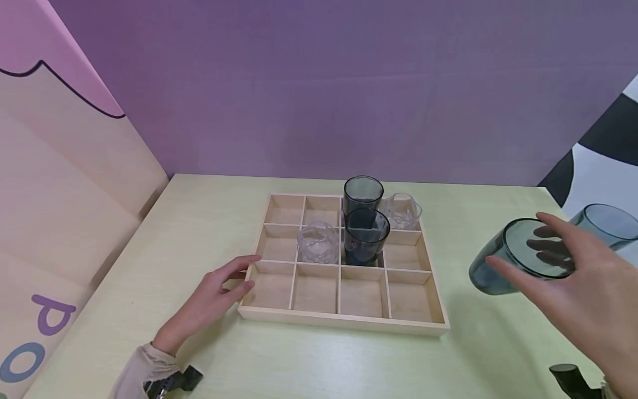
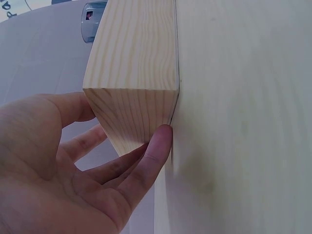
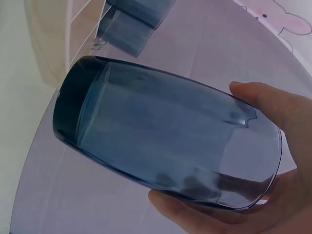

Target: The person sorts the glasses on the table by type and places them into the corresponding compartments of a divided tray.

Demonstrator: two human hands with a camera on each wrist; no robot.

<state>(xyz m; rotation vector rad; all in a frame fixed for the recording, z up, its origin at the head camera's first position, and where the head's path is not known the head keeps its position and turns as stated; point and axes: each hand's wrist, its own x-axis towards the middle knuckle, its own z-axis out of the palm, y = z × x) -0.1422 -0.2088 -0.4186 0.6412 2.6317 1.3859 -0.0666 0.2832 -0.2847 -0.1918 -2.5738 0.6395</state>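
My right hand (image 1: 593, 288) grips a blue-tinted drinking glass (image 3: 161, 131) near its rim, thumb on one side and fingers on the other. The glass hangs tilted over the table, right of a wooden compartment tray (image 1: 344, 320). At the tray's left edge my left hand (image 1: 206, 302) holds the side wall, its fingers against the wood in the left wrist view. Two dark glasses, a front one (image 1: 366, 238) and a back one (image 1: 363, 191), stand in the tray. A clear faceted glass (image 1: 317, 244) sits left of them; another clear glass (image 1: 401, 210) occupies the back right.
Another blue glass (image 1: 608, 227) stands partly behind my right hand. A pale table (image 1: 319, 366) lies beneath everything. A purple wall panel (image 1: 319, 94) rises behind it, with a printed panel (image 1: 65, 194) on the left.
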